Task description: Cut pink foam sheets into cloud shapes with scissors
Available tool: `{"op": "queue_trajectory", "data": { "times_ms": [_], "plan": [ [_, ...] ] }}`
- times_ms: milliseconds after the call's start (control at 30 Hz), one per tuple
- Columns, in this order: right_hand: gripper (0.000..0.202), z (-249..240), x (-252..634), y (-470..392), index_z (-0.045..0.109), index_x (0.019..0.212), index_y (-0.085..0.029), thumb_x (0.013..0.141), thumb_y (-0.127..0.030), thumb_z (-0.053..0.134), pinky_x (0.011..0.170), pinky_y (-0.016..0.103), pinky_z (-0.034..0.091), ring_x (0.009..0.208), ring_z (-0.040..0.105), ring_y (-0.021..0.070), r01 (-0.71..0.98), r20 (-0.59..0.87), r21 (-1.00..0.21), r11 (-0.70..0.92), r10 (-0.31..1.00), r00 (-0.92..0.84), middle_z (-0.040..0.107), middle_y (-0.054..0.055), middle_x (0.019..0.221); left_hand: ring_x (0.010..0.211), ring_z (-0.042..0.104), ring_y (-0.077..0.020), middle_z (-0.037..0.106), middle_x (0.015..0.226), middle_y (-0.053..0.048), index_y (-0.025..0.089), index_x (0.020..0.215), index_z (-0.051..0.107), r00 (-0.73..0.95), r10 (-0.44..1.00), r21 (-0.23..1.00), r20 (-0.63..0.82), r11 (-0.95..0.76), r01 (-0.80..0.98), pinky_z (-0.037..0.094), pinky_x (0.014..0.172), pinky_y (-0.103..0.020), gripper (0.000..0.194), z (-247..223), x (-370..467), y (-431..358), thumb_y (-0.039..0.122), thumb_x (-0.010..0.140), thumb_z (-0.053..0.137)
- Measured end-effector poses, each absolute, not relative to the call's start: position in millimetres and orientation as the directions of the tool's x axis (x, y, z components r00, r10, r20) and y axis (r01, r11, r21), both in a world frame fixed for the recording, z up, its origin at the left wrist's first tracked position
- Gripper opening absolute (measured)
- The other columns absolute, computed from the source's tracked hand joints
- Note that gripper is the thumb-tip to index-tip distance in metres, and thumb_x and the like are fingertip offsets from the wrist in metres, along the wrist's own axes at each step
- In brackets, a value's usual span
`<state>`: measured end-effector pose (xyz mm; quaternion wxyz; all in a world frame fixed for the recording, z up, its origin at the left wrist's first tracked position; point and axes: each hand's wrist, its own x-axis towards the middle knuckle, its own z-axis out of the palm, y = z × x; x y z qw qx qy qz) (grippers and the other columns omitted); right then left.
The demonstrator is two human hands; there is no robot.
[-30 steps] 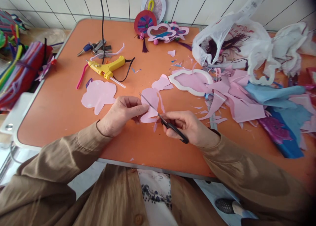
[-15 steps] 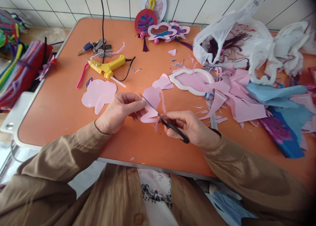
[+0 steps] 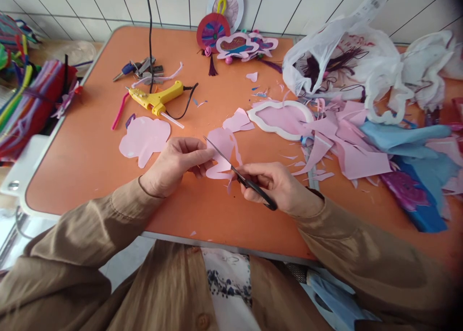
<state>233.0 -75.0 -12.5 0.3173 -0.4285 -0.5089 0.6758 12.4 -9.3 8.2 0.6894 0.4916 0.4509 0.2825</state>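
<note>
1. The left hand (image 3: 170, 167) pinches the near-left edge of a pink paper cutout (image 3: 221, 153); its fingers (image 3: 202, 155) are closed on the sheet, and the thumb underneath is hidden by the paper.
2. The right hand (image 3: 278, 186) grips black-handled scissors (image 3: 240, 174), fingers through the loops, which are mostly covered by the hand. The blades lie across the cutout, pointing up and left; whether they are parted or shut is hard to make out.
3. The cutout is held just above the orange tabletop (image 3: 90, 152), between the two hands, with a thin trimmed strip curling off its right side.
4. Both wrists rest near the tabletop's front edge, forearms in tan sleeves angling inward.
5. Left of the hands lies a second pink cloud-shaped cutout (image 3: 144, 139); beyond it a yellow glue gun (image 3: 156, 98).
6. To the right, a white-rimmed pink frame (image 3: 280, 118) and a heap of pink and blue paper scraps (image 3: 361, 147) run out of view.
</note>
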Motion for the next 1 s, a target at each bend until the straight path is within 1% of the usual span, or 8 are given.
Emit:
{"op": "queue_trajectory", "data": {
  "times_ms": [200, 500, 767, 1000],
  "plan": [
    [0.029, -14.2, 234.1, -74.5, 0.074, 0.089, -0.015, 0.074, -0.037, 0.086, 0.06, 0.026, 0.049, 0.062, 0.055, 0.0111, 0.01, -0.232, -0.968, -0.252, 0.875, -0.424, 0.064, 0.001, 0.073, 0.049, 0.058, -0.0096, 0.064, 0.054, -0.001, 0.014, 0.061, 0.068, 0.447, 0.826, 0.935, -0.343, 0.345, 0.081, 0.044, 0.048, -0.02, 0.025, 8.0, 12.5, -10.1, 0.033, 0.073, 0.08],
    [0.027, -14.6, 235.1, -75.4, 0.075, 0.089, -0.015, 0.074, -0.035, 0.087, 0.063, 0.026, 0.05, 0.062, 0.053, 0.0107, -0.003, -0.222, -0.969, -0.247, 0.878, -0.423, 0.056, -0.003, 0.067, 0.049, 0.058, -0.009, 0.064, 0.054, -0.001, 0.014, 0.061, 0.069, 0.452, 0.824, 0.938, -0.341, 0.333, 0.101, 0.043, 0.048, -0.02, 0.026, 9.1, 12.4, -10.3, 0.034, 0.074, 0.08],
    [0.03, -13.6, 234.9, -74.3, 0.075, 0.088, -0.016, 0.074, -0.04, 0.087, 0.058, 0.025, 0.046, 0.062, 0.048, 0.0109, 0.001, -0.221, -0.97, -0.244, 0.874, -0.432, 0.052, -0.003, 0.067, 0.05, 0.058, -0.0089, 0.065, 0.054, -0.001, 0.014, 0.063, 0.071, 0.449, 0.823, 0.935, -0.348, 0.337, 0.107, 0.043, 0.049, -0.02, 0.024, 10.2, 14.4, -11.2, 0.033, 0.073, 0.081],
    [0.029, -13.8, 234.5, -74.3, 0.073, 0.085, -0.014, 0.071, -0.034, 0.087, 0.053, 0.022, 0.04, 0.057, 0.042, 0.0077, 0.014, -0.227, -0.97, -0.245, 0.878, -0.421, 0.052, -0.004, 0.065, 0.051, 0.06, -0.0103, 0.069, 0.059, -0.003, 0.013, 0.063, 0.071, 0.447, 0.832, 0.943, -0.33, 0.312, 0.116, 0.047, 0.052, -0.022, 0.025, 10.5, 10.1, -7.6, 0.035, 0.073, 0.079]
  ]
}}
